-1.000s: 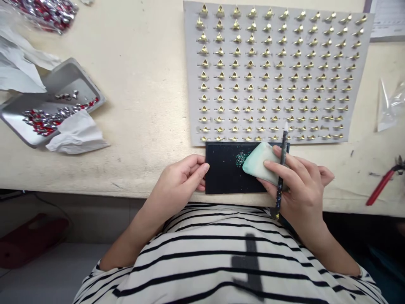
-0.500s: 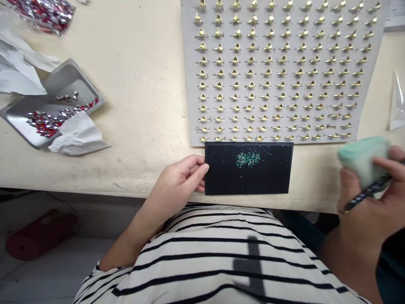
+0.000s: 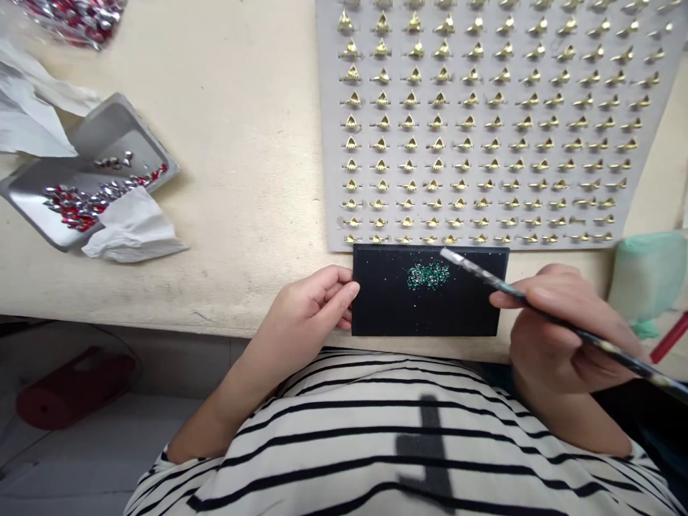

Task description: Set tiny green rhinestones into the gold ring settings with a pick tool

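Observation:
At the table's front edge, my left hand (image 3: 309,308) pinches the left edge of a flat black tray (image 3: 430,315). A heap of tiny green and clear stones (image 3: 428,275) lies in the tray's upper middle, with a few strays around it. My right hand (image 3: 570,330) is closed around a thin dark patterned stick (image 3: 497,284) with a pale tip. That tip hovers over the tray, just right of the heap. Directly behind the tray stands a grey board (image 3: 336,143) with rows of gold-coloured rings (image 3: 438,143) set in it.
A pale green wrapped lump (image 3: 648,276) sits to the right, near a red stick-like thing (image 3: 669,337). On the left, a metal tray (image 3: 145,136) holds red and silver stones and a crumpled tissue (image 3: 137,229). A clear bag of stones (image 3: 80,18) lies behind it.
My right hand has let go of the green lump and moved left, bringing the stick's tip over the black tray. My left hand keeps its hold on the tray.

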The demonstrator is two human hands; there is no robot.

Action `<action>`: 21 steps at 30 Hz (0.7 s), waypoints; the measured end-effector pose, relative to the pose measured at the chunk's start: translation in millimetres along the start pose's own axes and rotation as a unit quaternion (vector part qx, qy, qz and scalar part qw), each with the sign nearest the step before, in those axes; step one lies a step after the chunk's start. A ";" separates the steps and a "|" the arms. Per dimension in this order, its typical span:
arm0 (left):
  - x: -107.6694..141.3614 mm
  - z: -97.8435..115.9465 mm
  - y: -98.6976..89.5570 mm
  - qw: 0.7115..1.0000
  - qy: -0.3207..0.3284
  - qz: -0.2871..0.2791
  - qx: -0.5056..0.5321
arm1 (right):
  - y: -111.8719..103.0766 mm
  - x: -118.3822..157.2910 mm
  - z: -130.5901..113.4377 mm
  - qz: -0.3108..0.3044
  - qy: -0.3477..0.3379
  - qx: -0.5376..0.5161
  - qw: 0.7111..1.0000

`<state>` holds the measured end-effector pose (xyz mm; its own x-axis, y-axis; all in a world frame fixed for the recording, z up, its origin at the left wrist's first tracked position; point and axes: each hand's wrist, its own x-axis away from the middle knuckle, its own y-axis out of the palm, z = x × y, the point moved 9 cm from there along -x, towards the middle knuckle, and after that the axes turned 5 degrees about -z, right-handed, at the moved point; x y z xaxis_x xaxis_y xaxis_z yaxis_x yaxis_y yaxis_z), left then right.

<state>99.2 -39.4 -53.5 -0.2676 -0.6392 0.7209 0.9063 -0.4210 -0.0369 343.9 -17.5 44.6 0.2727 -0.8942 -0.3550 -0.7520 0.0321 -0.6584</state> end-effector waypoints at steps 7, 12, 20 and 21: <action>1.5 3.3 -2.6 0.999 -0.007 0.002 -0.039 | 6.1 0.7 11.2 -0.006 0.038 -0.032 0.999; 2.0 4.7 -3.4 0.998 -0.010 0.001 -0.065 | 9.7 1.7 9.7 -0.024 0.046 -0.040 0.998; 2.1 6.9 -3.1 0.998 0.000 -0.002 -0.068 | 14.9 -3.9 6.9 -0.050 0.053 -0.018 0.997; 2.2 6.6 -3.1 0.998 -0.001 -0.003 -0.068 | 15.7 -3.9 6.9 -0.056 0.055 -0.016 0.997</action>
<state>98.0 -35.2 -47.2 -0.2711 -0.6353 0.7231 0.8521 -0.5078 -0.1267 335.2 -10.4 31.0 0.2904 -0.9347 -0.2052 -0.7400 -0.0834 -0.6674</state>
